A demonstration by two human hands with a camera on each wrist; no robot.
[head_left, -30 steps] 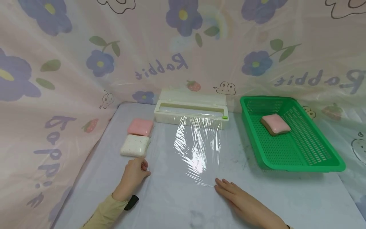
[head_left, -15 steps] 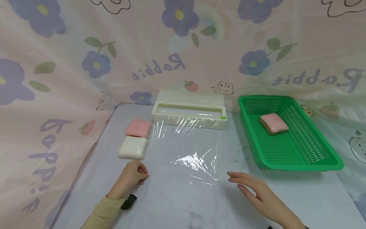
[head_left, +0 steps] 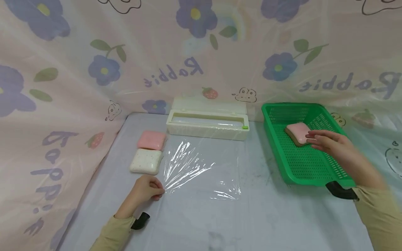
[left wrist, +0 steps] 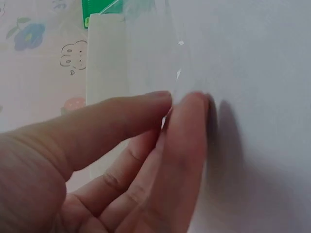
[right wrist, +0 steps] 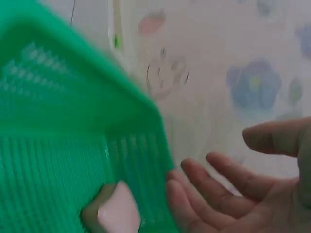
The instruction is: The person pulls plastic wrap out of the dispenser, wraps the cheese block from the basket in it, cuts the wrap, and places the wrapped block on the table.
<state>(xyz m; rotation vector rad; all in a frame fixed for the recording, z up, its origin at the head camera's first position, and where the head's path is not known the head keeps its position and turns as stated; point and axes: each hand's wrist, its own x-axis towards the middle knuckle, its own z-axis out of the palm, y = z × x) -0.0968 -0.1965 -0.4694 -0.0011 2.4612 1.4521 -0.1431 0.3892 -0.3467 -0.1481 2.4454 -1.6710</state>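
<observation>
My left hand [head_left: 146, 190] pinches the near left corner of a sheet of clear plastic wrap [head_left: 201, 167] between thumb and fingertips. The sheet stretches across the tabletop from a cream wrap dispenser [head_left: 207, 130], with creases fanning out from that corner. Over the green basket [head_left: 282, 167], my right hand [head_left: 333, 146] reaches with fingers extended, its fingertips overlapping a pink-topped, brown-sided square block [head_left: 298, 132] in the head view. In the right wrist view, thumb and fingers are spread apart and the block [right wrist: 119, 211] lies inside the basket.
Left of the wrap, a pink square block [head_left: 152, 140] and a speckled white one [head_left: 146, 161] lie one behind the other. The dispenser's lid [head_left: 208, 105] is raised against the patterned curtain [head_left: 132, 52], which borders the table at back and left.
My right hand has left the wrap's near right corner and moved right and forward over the basket. The left hand stays at the left corner, where the wrap now creases towards it.
</observation>
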